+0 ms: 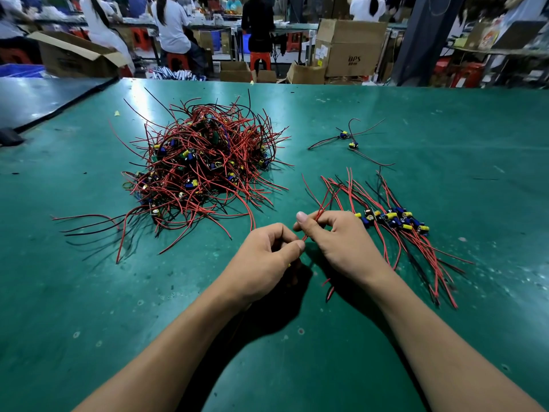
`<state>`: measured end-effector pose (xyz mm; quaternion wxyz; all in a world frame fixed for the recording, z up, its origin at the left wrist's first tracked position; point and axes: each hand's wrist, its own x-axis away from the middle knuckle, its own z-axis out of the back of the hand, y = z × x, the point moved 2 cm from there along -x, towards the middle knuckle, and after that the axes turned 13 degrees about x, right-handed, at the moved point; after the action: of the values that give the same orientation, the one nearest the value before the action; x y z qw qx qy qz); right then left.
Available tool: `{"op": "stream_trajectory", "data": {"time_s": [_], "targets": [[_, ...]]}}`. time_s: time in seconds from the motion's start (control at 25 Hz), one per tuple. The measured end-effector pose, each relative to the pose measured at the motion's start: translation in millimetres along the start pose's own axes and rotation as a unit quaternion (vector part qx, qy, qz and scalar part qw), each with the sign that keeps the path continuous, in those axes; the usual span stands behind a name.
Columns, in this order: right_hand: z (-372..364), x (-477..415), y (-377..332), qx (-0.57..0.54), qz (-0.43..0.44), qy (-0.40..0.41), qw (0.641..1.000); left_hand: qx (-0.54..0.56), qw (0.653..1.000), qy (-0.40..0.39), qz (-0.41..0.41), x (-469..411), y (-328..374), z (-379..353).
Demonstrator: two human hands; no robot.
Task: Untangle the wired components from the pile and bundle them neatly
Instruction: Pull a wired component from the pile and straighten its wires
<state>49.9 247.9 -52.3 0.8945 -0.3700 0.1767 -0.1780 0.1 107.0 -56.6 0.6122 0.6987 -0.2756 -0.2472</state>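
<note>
Tangled heap of red-and-black wired components (202,162) sits left. Aligned row of the same parts (395,222) lies right; two strays (349,141) beyond.

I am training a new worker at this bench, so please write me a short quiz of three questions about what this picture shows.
1. True or false: the tangled pile lies on the right side of the green table.
2. What do the left hand and the right hand pinch between them? A. red wires B. scissors C. a rubber band
3. Fill in: the sorted row of components lies beside the ___ hand.
Key: 1 false, the pile lies on the left side. 2 A. 3 right.
</note>
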Motion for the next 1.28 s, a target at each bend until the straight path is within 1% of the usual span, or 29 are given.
{"op": "stream_trajectory", "data": {"time_s": [0.08, 0.2, 0.28, 0.32, 0.36, 0.4, 0.44, 0.48, 0.52, 0.6, 0.68, 0.76, 0.88, 1.0, 1.12, 1.2, 1.28], "targets": [[3.8, -2.3, 4.4, 0.036, 0.005, 0.037, 0.999, -0.009, 1.000, -0.011, 0.004, 0.6, 1.1, 0.2], [16.4, -6.9, 16.0, 0.038, -0.023, 0.102, 0.994, -0.010, 1.000, -0.027, 0.012, 1.9, 2.2, -0.7], [17.7, -7.2, 18.6, 0.021, -0.049, 0.108, 0.993, -0.003, 0.999, -0.029, 0.016, 2.1, 2.2, -0.8], [15.2, -7.4, 17.5, -0.034, -0.077, 0.095, 0.992, 0.003, 0.999, -0.029, 0.017, 2.1, 2.0, -0.3], [12.5, -7.5, 15.3, -0.127, -0.116, 0.073, 0.982, 0.011, 0.999, -0.028, 0.018, 2.0, 1.9, 0.4], [10.6, -8.0, 12.6, -0.235, -0.159, 0.047, 0.958, 0.021, 0.999, -0.028, 0.020, 2.1, 1.9, 1.1], [10.5, -8.3, 10.0, -0.326, -0.192, 0.017, 0.925, 0.028, 0.999, -0.029, 0.021, 2.1, 2.0, 1.6], [11.1, -8.7, 8.4, -0.388, -0.211, -0.011, 0.897, 0.031, 0.999, -0.031, 0.022, 2.3, 1.9, 1.9], [12.3, -8.6, 7.1, -0.428, -0.221, -0.036, 0.876, 0.031, 0.999, -0.033, 0.024, 2.5, 2.0, 1.9], [15.2, -8.5, 6.3, -0.462, -0.231, -0.066, 0.854, 0.037, 0.998, -0.036, 0.031, 2.7, 1.8, 1.4], [14.7, -7.7, 5.5, -0.461, -0.235, -0.073, 0.853, 0.046, 0.998, -0.034, 0.039, 2.5, 1.7, 2.1], [13.5, -7.2, 4.9, -0.449, -0.227, -0.064, 0.862, 0.058, 0.997, -0.026, 0.049, 2.7, 1.8, 2.5], [10.3, -6.0, 3.1, -0.433, -0.216, -0.052, 0.874, 0.107, 0.991, 0.008, 0.073, 1.8, 2.4, 0.7], [8.5, -5.0, 2.5, -0.430, -0.221, -0.026, 0.875, 0.205, 0.971, 0.053, 0.113, -2.4, 3.8, 2.3], [8.7, -3.3, 1.3, -0.419, -0.228, -0.007, 0.879, 0.272, 0.949, 0.072, 0.140, -5.6, 5.4, 6.7], [6.0, 2.3, -2.0, -0.388, -0.218, -0.014, 0.895, 0.319, 0.934, 0.083, 0.137, -7.9, 6.9, 10.3], [-1.2, 10.8, -9.1, -0.324, -0.183, -0.027, 0.928, 0.364, 0.920, 0.092, 0.117, -9.9, 9.1, 15.1]]}}
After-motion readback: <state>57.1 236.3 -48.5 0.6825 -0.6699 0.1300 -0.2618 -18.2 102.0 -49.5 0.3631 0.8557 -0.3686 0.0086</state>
